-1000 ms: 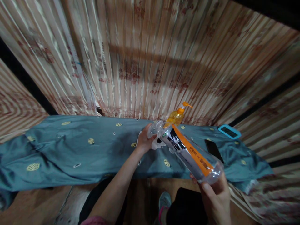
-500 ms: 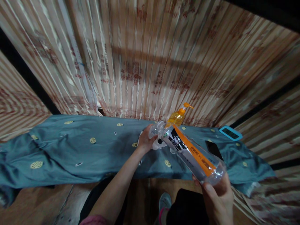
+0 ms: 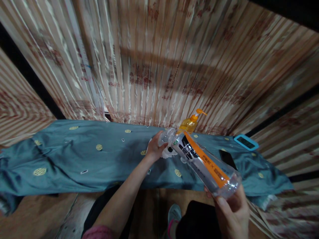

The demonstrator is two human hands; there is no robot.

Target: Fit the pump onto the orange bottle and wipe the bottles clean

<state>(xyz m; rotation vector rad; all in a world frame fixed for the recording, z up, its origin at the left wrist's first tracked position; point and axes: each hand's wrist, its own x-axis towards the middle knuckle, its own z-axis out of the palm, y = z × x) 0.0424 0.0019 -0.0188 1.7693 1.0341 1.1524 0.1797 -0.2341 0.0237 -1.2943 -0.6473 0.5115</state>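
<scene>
A large clear plastic bottle (image 3: 203, 162) with an orange, silver and black label slants across the view, held in both hands. My right hand (image 3: 234, 209) is closed around its base at the lower right. At the upper, narrow end, my left hand (image 3: 156, 147) has its fingers closed around the clear neck part. Just beneath that end lies a white, crumpled-looking thing (image 3: 167, 153) with a black spot, partly hidden by my hand and the bottle. Right behind the bottle stands a yellow pump bottle (image 3: 188, 125) with an orange pump top.
A teal patterned cloth (image 3: 74, 162) covers the long narrow table. Toward its right end lie a dark phone (image 3: 227, 158) and a blue-framed device (image 3: 246, 142) with a dark screen. Striped curtains (image 3: 149, 66) hang close behind, and dark frame bars run along both sides.
The view has shifted very slightly. Both hands keep their hold on the bottle, which stays at nearly the same slant and place.
</scene>
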